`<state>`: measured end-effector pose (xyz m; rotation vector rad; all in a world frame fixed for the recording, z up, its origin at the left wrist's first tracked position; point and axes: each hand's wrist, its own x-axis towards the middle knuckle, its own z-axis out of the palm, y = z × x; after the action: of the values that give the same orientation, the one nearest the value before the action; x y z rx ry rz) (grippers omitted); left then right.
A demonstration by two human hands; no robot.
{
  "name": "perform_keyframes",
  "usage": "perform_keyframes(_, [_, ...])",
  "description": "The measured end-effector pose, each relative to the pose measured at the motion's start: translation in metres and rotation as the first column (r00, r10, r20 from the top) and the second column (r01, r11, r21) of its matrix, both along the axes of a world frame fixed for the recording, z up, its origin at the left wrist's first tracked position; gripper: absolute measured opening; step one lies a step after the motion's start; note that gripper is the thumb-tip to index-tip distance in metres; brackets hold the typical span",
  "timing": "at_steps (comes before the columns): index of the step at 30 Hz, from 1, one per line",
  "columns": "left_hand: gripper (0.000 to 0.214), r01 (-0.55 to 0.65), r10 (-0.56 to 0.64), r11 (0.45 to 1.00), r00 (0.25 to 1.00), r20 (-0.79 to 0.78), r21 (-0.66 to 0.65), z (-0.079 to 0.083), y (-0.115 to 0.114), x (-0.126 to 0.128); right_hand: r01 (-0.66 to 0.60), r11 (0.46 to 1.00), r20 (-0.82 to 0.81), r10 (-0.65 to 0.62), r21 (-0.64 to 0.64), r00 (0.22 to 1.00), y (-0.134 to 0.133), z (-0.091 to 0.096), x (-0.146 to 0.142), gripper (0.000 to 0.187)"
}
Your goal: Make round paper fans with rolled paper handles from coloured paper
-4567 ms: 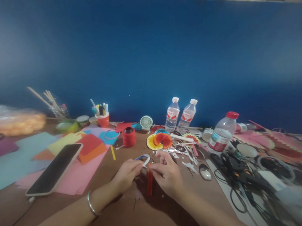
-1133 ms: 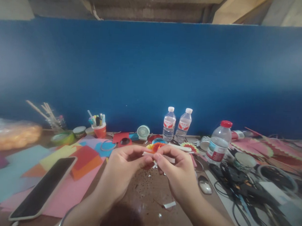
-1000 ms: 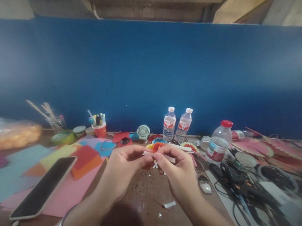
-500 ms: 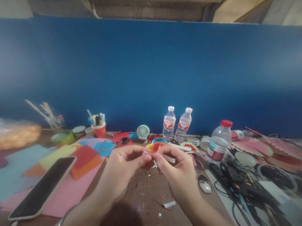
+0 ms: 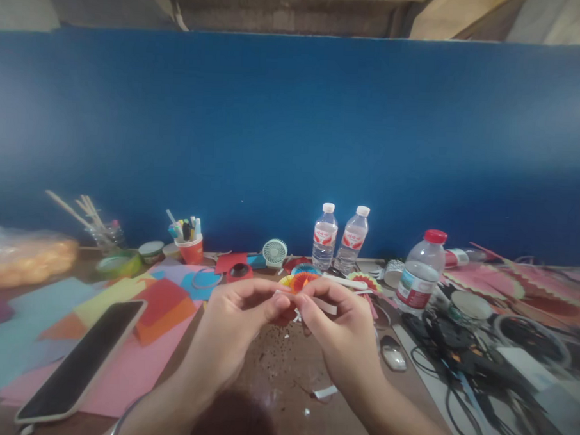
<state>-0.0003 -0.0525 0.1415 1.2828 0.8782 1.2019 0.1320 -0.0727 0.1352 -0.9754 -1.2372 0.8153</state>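
Closely Pinched: Paper Strip Held Over a Crowded Craft Table

Fingertips (image 5: 273,301) of both hands meet around a thin white paper strip (image 5: 323,304), lifted clear of the table (image 5: 283,377) above its near middle. The left hand (image 5: 232,333) grips one end between thumb and forefinger. The right hand (image 5: 349,345) nips the strip just beside it, and the rest runs off past the right knuckles. A dark red scrap seems tucked beneath the pinch, though it is too hidden to be sure. Work this fine looks best done with a light, even squeeze at the very tips, since the strip appears flimsy and quick to crease or tear. Below the hands, the brown surface is speckled with dark crumbs and carries a white offcut (image 5: 324,393). Toward the left edge a glossy black phone (image 5: 79,359) lies on matte pink paper (image 5: 134,364). Pleated paper rosettes (image 5: 301,281), a small round fan (image 5: 274,251) and two clear ribbed bottles (image 5: 324,237) line the far edge. Black cables (image 5: 461,363) tangle near the right edge.
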Motion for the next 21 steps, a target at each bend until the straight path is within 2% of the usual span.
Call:
perform_keyframes(14, [0.007, -0.036, 0.036, 0.999, 0.999, 0.009, -0.004, 0.0035, -0.0025, 0.0013, -0.008, 1.000, -0.009, 0.008, 0.020, 1.000, -0.0015, 0.0010, 0.0002, 0.011])
perform_keyframes(21, [0.008, -0.093, 0.095, 0.995, 0.993, -0.065, 0.032, 0.0036, -0.0037, 0.0015, 0.009, 1.000, 0.006, -0.010, 0.021, 1.000, -0.0021, 0.0022, 0.0009, 0.009])
